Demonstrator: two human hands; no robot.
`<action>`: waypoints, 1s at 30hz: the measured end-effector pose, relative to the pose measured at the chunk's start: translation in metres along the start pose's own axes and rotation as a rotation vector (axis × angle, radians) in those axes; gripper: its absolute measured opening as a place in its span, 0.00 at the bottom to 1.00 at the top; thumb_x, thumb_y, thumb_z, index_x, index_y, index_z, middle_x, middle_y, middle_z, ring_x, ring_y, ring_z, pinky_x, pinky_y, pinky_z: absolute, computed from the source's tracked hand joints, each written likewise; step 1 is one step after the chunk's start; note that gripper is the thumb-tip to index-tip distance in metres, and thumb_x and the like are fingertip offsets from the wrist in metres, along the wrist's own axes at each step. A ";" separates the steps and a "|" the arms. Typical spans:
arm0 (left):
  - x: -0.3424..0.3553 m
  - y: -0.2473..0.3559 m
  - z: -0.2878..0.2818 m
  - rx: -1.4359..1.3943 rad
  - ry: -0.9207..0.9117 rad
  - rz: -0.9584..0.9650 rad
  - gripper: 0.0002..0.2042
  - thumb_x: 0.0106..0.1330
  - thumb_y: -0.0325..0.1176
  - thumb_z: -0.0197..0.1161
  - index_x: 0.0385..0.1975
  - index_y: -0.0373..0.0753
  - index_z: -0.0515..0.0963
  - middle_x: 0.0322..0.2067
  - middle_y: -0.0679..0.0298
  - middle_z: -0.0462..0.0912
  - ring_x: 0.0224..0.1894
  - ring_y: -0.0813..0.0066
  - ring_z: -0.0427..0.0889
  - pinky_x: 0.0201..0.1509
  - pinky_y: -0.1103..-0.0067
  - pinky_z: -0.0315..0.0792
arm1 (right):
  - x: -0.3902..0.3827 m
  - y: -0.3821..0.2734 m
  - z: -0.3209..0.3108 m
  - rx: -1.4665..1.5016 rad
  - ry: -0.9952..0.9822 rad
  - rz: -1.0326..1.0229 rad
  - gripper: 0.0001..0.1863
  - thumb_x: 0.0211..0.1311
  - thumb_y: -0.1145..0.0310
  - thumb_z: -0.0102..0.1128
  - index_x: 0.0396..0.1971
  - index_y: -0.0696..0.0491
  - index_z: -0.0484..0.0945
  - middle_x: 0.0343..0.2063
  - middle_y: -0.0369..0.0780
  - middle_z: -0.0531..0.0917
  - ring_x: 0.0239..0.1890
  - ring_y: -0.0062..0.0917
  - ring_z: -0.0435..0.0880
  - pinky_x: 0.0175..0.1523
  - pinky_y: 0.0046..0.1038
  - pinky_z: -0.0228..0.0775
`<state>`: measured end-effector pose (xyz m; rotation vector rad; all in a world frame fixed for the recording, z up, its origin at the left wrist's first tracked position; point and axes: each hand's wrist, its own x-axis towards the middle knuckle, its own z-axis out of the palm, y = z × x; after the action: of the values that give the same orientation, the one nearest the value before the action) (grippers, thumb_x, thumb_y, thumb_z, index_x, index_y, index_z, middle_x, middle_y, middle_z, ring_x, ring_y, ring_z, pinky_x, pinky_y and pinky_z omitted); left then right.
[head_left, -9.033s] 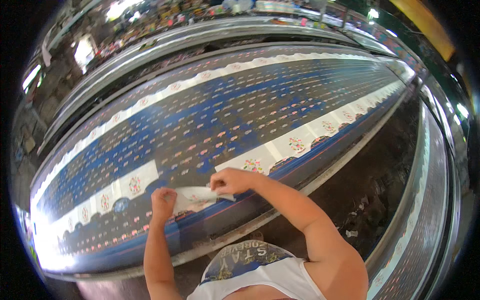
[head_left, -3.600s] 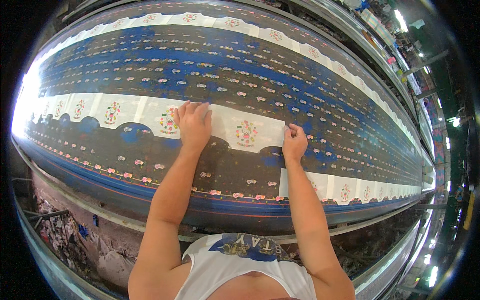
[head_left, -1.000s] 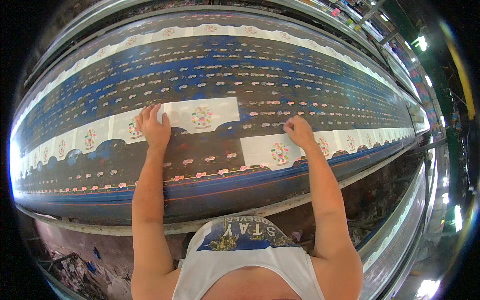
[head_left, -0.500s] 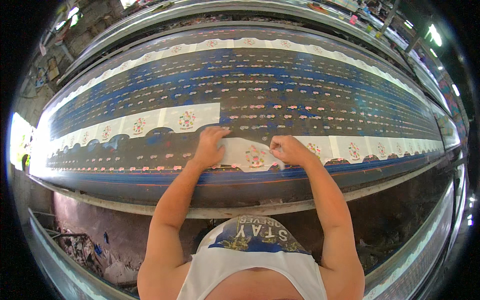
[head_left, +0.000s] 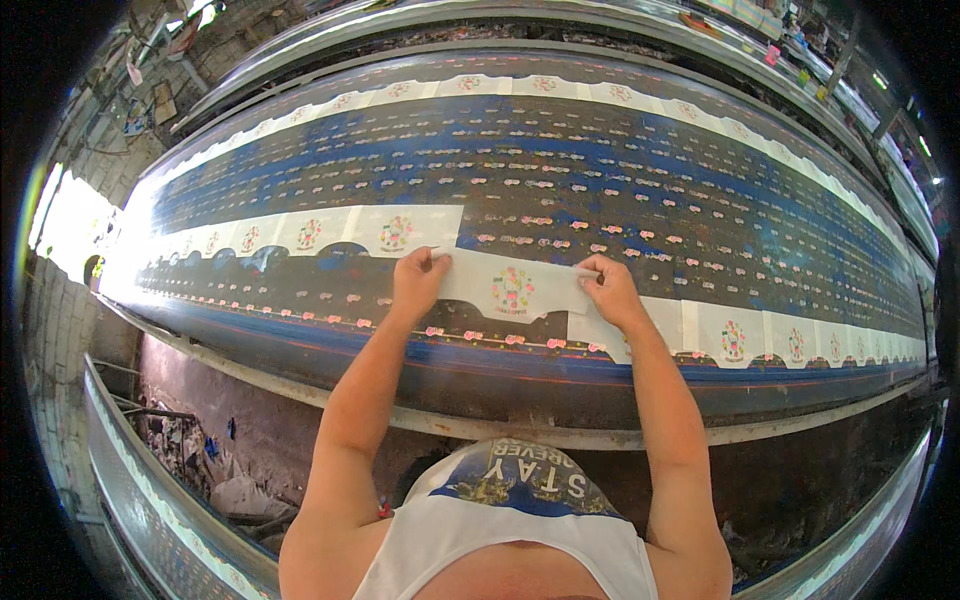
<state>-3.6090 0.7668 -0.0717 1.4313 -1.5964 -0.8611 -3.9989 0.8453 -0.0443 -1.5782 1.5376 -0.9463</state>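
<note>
Between my two hands a white printed fabric piece is stretched, with a round colourful motif in its middle and a cut-out lower edge. My left hand pinches its upper left corner, and my right hand pinches its upper right corner. The piece is held over the dark table, beside the end of a row of similar white pieces on the left. Under and beyond my right hand lies another row of printed pieces, partly covered by that hand and forearm.
The long dark printing table carries blue stains and rows of small pink prints. Along its far side runs another strip of white pieces. A further long table stands behind me at the lower left. Rubble lies on the floor.
Both hands have lifted the fabric piece off the near right row and moved it up and away, now stretched flat between them. The view has shifted slightly.
</note>
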 end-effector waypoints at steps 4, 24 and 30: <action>0.036 -0.013 0.026 0.305 0.307 0.333 0.10 0.67 0.37 0.78 0.36 0.36 0.86 0.37 0.57 0.89 0.43 0.62 0.87 0.50 0.67 0.77 | 0.041 0.029 0.022 0.122 0.253 0.009 0.11 0.67 0.75 0.71 0.48 0.60 0.86 0.33 0.38 0.89 0.37 0.19 0.85 0.45 0.26 0.78; 0.095 -0.030 0.042 0.484 0.393 0.375 0.34 0.68 0.37 0.74 0.74 0.39 0.73 0.63 0.48 0.80 0.68 0.42 0.75 0.75 0.49 0.62 | 0.103 0.060 0.028 0.229 0.546 0.217 0.09 0.78 0.70 0.67 0.51 0.57 0.86 0.34 0.37 0.89 0.29 0.17 0.85 0.33 0.23 0.77; 0.096 -0.034 0.043 0.438 0.393 0.411 0.33 0.66 0.38 0.74 0.72 0.39 0.75 0.65 0.51 0.79 0.71 0.45 0.73 0.77 0.47 0.60 | 0.051 0.072 -0.045 0.161 0.420 0.245 0.08 0.75 0.68 0.71 0.41 0.57 0.87 0.35 0.35 0.88 0.30 0.19 0.87 0.33 0.26 0.77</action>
<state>-3.6353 0.6658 -0.1093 1.3752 -1.7363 0.0160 -4.0715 0.7921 -0.0864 -1.0911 1.8348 -1.2786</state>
